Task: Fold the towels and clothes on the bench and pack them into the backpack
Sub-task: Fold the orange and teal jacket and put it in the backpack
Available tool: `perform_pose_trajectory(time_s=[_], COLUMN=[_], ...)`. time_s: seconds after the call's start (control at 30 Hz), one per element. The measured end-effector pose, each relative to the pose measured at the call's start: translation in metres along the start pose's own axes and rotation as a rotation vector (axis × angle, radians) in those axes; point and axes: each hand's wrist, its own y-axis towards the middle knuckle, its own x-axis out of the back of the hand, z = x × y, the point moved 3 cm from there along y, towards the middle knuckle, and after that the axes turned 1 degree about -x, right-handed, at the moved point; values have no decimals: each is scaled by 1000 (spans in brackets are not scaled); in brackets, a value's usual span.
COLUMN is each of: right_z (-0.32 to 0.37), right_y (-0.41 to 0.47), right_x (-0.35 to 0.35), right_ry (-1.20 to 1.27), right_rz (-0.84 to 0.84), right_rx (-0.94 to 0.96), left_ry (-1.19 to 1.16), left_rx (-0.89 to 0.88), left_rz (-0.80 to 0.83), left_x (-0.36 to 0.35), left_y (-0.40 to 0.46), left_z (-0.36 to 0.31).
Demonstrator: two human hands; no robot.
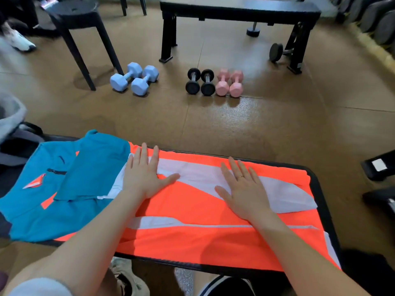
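The orange garment (192, 221) was spread across the bench (320, 189), pressed flat under the straight, spread fingers of the left hand (145, 176) and right hand (243, 189), nothing being gripped.

Gym: dumbbells (134, 79) on floor, black workout bench (239, 9).

No words, numbers or brand names can be read anywhere. The teal garment (53, 189) at nine o'clock carries a small orange and white triangular emblem (35, 182) with no lettering. A white tag (378, 164) on a black object at three o'clock is too blurred to read.
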Motion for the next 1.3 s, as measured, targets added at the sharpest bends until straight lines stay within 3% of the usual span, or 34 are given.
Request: perform_pose_trajectory(time_s=[0.23, 0.37, 0.47, 0.53, 0.63, 0.77, 0.9, 1.03, 1.13, 1.3], right_z=[-97, -127, -139, -152, -171, -182, -191, -194, -193, -191], right_y=[-44, -48, -44, -47, -48, -40, -29, -15, -11, -5], right_x=[11, 17, 31, 42, 48, 52, 53, 48, 44, 41], right_ry=[-80, 60, 476, 623, 613, 599, 626, 613, 585, 489], right_rz=[30, 105, 15, -81, -49, 0, -38, -49, -64, -65], right_rx=[-289, -256, -230, -251, -251, -201, -235, -227, -201, -70], left_ry=[31, 19, -183, -313, -349, -228, 100, -130, -244, -468], left_rx=[-19, -74, -468, -788, -1189, -1459, -1442, -1399, -1330, -957], left_rz=[21, -29, -221, -237, -147, -58, 146, 170, 41, 71], left_x=[4, 18, 32, 36, 35, 17, 3, -1, -10, -5], left_y=[-3, -8, -28, -57, -96, -122, -124, -120, -122, -117], left_z=[-1, -27, -91, -147, -225, -289, -315, -311, -306, -287])
